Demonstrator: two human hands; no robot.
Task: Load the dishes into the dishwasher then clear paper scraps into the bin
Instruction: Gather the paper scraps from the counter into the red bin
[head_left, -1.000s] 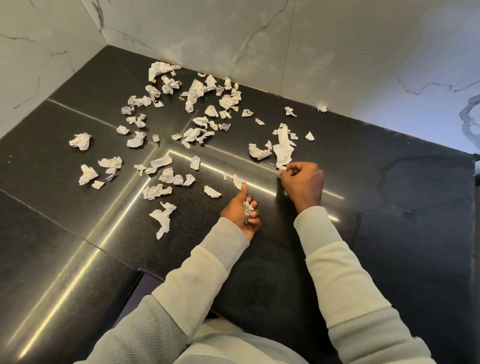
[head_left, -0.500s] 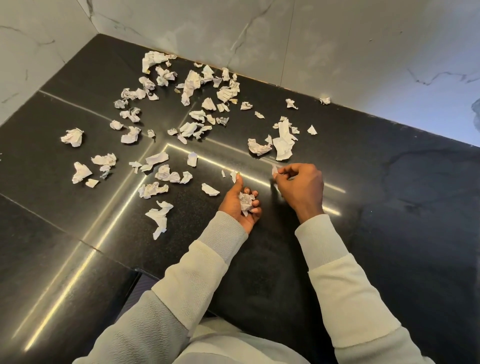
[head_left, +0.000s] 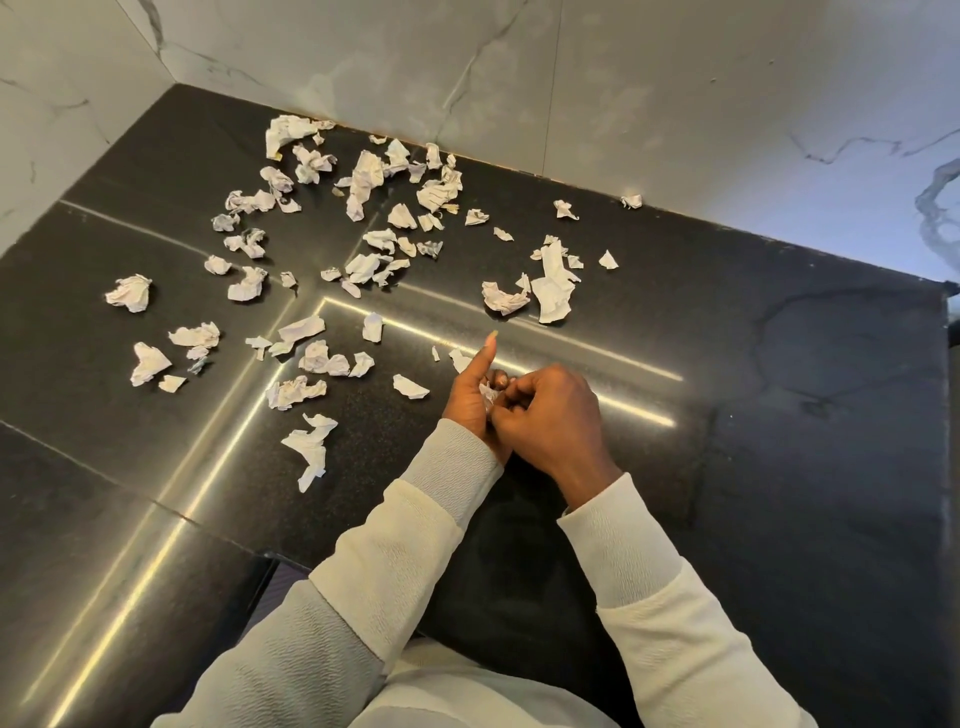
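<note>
Several crumpled white paper scraps (head_left: 363, 267) lie scattered over the black stone counter (head_left: 779, 415), mostly toward the back left corner. My left hand (head_left: 470, 395) is palm up with its thumb raised, its fingers curled round a small wad of collected scraps (head_left: 488, 393). My right hand (head_left: 550, 415) sits right against it, fingertips pinching a scrap into that wad. A larger torn piece (head_left: 553, 291) lies just beyond both hands. No dishwasher, dishes or bin are in view.
White marble walls (head_left: 623, 93) close off the counter at the back and left. The counter's front edge (head_left: 270, 558) steps inward near my body. Its right end (head_left: 948, 322) drops off at the frame's right side.
My right hand has picked up a small scrap from the counter and moved left to meet my left hand. The left hand has stayed in place holding its wad.
</note>
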